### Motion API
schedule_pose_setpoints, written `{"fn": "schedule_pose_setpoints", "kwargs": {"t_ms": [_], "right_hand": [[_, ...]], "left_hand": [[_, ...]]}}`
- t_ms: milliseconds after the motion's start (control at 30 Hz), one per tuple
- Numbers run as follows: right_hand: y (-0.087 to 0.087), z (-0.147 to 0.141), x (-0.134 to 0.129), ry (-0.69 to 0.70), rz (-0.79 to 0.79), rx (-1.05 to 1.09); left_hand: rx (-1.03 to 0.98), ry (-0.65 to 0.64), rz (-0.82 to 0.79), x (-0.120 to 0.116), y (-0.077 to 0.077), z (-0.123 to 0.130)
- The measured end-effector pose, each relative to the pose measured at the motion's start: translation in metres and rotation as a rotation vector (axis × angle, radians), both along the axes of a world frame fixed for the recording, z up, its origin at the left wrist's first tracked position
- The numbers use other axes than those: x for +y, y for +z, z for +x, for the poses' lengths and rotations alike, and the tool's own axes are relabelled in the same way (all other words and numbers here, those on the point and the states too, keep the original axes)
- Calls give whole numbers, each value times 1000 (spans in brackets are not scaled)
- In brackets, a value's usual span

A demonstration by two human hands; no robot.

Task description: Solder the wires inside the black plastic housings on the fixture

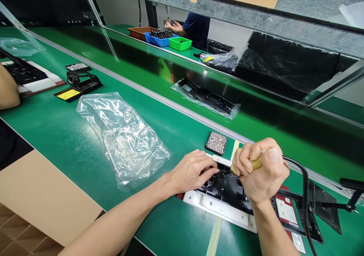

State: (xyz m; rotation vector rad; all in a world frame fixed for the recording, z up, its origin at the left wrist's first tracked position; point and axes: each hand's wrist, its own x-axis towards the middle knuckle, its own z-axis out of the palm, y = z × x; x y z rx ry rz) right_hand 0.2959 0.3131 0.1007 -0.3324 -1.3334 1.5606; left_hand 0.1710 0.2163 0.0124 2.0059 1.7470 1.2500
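My right hand (263,172) is wrapped round the yellow grip of a corded electric screwdriver (257,162), above a black plastic housing (231,188). The screwdriver's tip is hidden behind the fist, and its black cord loops down on the right. The housing lies in a white fixture (218,206) on the green bench. My left hand (196,171) rests over the housing's left end, fingers curled and thumb and fingertips together. Whatever they may hold is too small to make out. Just behind the left hand is a small black tray of metal screws (216,142).
A clear plastic bag (127,142) lies left. Beyond the metal rail, a black part (206,97) sits on plastic on the green belt. A black bracket arm (351,199) stands right. One person's arm (7,85) shows far left; another person (196,30) works behind coloured bins (180,44).
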Motion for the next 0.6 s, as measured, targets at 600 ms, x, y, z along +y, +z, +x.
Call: {"fn": "schedule_pose_setpoints", "kwargs": {"t_ms": [600], "right_hand": [[-5,6,-1,79,9,-14]], "left_hand": [[-9,-3,-25,-3,1,-1]]}}
